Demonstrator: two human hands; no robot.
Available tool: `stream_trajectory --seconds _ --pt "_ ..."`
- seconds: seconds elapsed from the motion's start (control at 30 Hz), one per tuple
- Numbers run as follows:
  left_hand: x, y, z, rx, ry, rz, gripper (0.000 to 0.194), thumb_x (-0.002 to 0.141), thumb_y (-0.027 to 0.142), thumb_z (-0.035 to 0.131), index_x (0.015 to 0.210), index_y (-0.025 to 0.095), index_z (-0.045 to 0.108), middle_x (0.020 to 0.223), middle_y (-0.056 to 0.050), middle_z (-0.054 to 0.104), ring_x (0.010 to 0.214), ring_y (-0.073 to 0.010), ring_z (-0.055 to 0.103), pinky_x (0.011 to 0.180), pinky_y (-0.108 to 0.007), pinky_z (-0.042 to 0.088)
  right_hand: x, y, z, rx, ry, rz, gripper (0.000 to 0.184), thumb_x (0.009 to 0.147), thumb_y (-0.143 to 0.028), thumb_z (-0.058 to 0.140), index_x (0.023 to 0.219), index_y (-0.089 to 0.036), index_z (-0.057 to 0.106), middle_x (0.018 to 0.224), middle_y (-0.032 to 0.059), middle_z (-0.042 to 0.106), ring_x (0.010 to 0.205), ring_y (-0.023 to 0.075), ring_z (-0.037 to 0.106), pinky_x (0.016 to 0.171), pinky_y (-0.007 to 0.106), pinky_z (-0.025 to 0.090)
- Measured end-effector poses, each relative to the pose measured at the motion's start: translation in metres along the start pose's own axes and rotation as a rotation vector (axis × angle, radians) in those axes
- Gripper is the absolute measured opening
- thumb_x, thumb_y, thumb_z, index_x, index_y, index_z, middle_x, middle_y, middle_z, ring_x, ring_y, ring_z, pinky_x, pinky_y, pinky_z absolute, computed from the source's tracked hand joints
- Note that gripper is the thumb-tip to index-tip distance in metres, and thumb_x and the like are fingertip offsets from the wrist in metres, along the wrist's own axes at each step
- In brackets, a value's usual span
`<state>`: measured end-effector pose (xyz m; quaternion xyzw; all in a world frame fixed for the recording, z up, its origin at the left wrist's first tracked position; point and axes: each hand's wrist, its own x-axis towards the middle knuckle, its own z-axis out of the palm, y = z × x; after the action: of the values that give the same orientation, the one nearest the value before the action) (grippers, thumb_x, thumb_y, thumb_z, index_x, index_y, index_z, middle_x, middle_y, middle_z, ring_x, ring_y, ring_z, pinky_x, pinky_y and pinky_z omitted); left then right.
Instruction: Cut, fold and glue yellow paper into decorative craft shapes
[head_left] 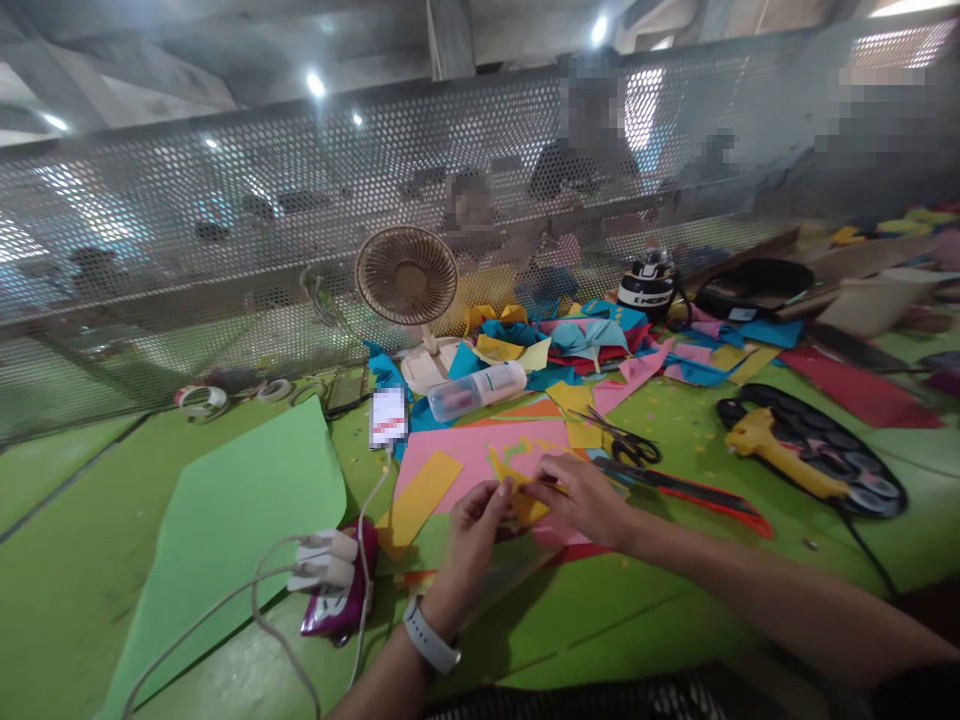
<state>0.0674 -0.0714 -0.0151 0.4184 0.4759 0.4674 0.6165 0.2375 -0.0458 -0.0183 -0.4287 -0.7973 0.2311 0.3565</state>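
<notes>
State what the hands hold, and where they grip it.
Yellow paper, pinched above its lower end by the left hand and right hand; exact contact points are hidden.

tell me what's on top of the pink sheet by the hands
A yellow strip overlaps the pink sheet at its left, with small scraps farther back. The left hand and right hand, holding a yellow piece, hide whatever lies beneath.
</notes>
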Motion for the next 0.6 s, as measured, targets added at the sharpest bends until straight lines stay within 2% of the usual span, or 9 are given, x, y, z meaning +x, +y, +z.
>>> stream_trajectory --seconds 0.17,0.27,0.47,0.6 --pt "-0.0014 -0.0001 -0.0018 0.041 -0.177 -0.129 0.027 0.069 0.035 0.074 0.083 0.013 0.066 0.078 -0.006 0.069 0.070 -0.0172 0.067 0.067 -0.028 0.052 0.0018 -0.0009 -0.0030 -0.030 0.017 -0.015 0.030 0.090 -0.041 0.049 0.069 -0.019 0.051 0.064 -0.0016 0.055 0.063 0.0133 0.048 0.062 0.025 0.033" --pt "-0.0025 0.0017 -0.0016 0.054 -0.197 -0.136 0.029 0.069 0.035 0.074 0.085 0.012 0.067 0.081 -0.008 0.071 0.073 -0.0192 0.068 0.067 -0.029 0.052 0.0022 -0.0009 -0.0034 -0.050 0.015 -0.033 0.031 0.089 -0.042 0.050 0.069 -0.019 0.053 0.064 -0.0009 0.055 0.064 0.0137 0.049 0.063 0.026 0.033" --pt "-0.0031 0.0015 -0.0018 0.076 -0.233 -0.179 0.025 0.069 0.034 0.073 0.082 0.013 0.068 0.072 -0.007 0.071 0.064 -0.0154 0.067 0.064 -0.026 0.050 0.0018 -0.0001 -0.0034 -0.077 0.010 -0.073 0.032 0.089 -0.043 0.049 0.069 -0.018 0.055 0.065 -0.0002 0.057 0.065 0.0139 0.049 0.065 0.027 0.034" --pt "-0.0039 0.0029 -0.0017 0.093 -0.240 -0.159 0.023 0.071 0.035 0.071 0.080 0.014 0.069 0.074 -0.007 0.072 0.066 -0.0155 0.066 0.064 -0.025 0.050 0.0017 -0.0027 -0.0034 -0.086 0.024 -0.070 0.033 0.089 -0.042 0.050 0.067 -0.018 0.056 0.064 0.0003 0.057 0.066 0.0146 0.050 0.065 0.027 0.035"
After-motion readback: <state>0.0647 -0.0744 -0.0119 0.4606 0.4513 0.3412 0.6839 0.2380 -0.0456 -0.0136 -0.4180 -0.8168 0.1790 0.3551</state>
